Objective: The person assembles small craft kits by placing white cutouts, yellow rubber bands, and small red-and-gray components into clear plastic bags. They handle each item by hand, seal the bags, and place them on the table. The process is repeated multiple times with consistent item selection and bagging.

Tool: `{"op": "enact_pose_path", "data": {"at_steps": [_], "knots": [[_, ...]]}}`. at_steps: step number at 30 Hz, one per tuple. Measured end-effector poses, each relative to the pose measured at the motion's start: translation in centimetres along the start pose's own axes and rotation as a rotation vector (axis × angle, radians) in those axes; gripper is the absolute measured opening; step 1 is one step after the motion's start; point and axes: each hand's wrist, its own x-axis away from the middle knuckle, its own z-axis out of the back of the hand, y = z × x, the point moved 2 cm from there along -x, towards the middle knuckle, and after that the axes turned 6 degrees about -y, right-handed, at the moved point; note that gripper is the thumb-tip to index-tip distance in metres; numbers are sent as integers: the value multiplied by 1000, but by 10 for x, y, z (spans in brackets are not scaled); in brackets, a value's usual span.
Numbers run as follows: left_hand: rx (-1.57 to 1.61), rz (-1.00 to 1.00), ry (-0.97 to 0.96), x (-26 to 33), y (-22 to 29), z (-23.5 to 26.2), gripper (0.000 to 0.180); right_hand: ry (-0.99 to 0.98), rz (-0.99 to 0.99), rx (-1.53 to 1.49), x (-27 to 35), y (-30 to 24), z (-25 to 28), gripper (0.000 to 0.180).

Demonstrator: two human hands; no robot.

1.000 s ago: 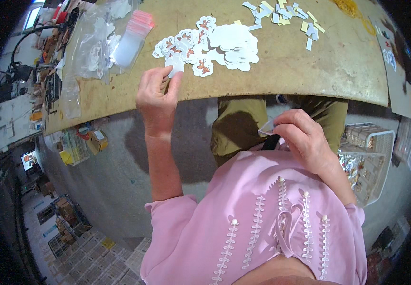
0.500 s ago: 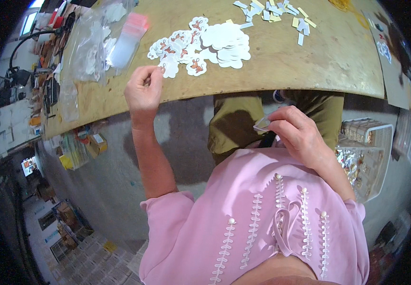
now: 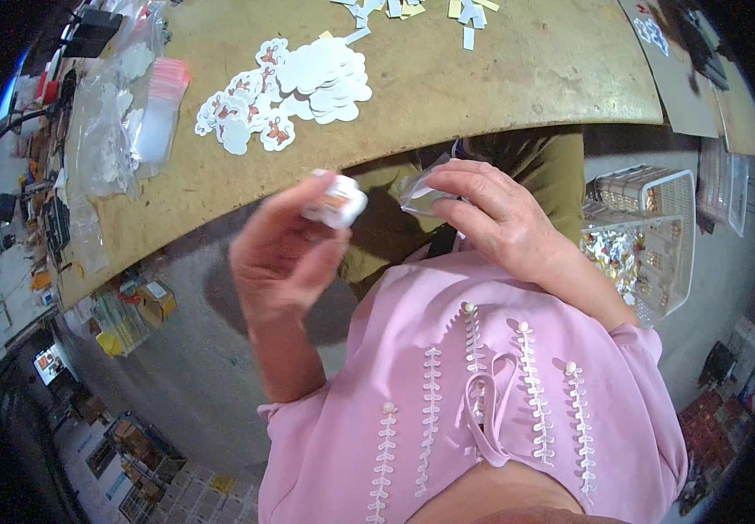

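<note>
Between the fingers of my left hand (image 3: 286, 249), blurred by motion, is a white die-cut sticker (image 3: 339, 203) with a reddish-brown print. It is off the table, in front of the table's near edge. My right hand (image 3: 499, 210) pinches a small clear plastic bag (image 3: 421, 190) above my lap, a short way right of the sticker. On the table lies a pile of similar printed stickers (image 3: 242, 105), with a stack of blank white ones (image 3: 329, 79), perhaps turned face down, beside it.
Clear plastic bags (image 3: 102, 131) and a stack of pink-topped clear bags (image 3: 161, 109) lie on the table's left. Small white and yellow slips (image 3: 469, 35) are scattered at the far side. A white basket (image 3: 679, 236) with shiny packets stands right, below the wooden table (image 3: 526, 96).
My left hand has come from the pile toward my right hand, bringing a sticker off the table. My right hand has the plastic bag raised slightly, and the whole view has shifted.
</note>
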Motion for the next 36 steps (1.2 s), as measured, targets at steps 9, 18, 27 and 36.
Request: {"op": "enact_pose_path", "data": {"at_steps": [9,18,27,36], "knots": [[-475,-141,-35,3,-41,-51,27,-2,-26,-89,-3,-11,4,25],[-1005,-286,-133,-2,-45,-60,17,-45,-64,-100,3,-6,-10,23],[-1033,-468,-199,-10,-42,-44,11,-92,-73,-241,3,-8,-6,21],[-1096,-150,-655,-30,-38,-49,13,-76,-102,-208,18,0,-16,19]]}}
